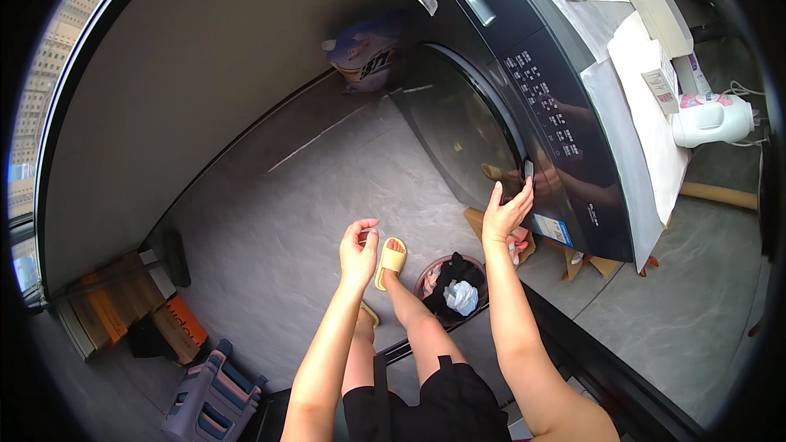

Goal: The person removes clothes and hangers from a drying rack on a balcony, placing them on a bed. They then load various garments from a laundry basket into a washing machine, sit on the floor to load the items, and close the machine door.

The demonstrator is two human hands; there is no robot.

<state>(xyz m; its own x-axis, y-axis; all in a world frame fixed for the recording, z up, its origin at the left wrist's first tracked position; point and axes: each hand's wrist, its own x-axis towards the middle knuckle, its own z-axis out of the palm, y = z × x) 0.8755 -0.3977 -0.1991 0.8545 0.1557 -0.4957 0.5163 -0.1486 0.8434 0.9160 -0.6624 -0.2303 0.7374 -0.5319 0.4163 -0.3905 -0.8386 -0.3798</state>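
A dark front-loading washing machine stands before me on the right, its round glass door flush with the front as far as I can see. My right hand is at the lower edge of that door, fingertips against the rim by a small grip, thumb spread apart. My left hand hangs in the air above the floor, fingers loosely curled and holding nothing. Below and between my arms, a round basket holds dark clothes and a crumpled pale-blue cloth or bag.
A large detergent bag leans beside the washer. A white jug and a small box stand on its covered top. Cardboard boxes and a grey-purple plastic crate lie at left. A dark door track crosses the floor.
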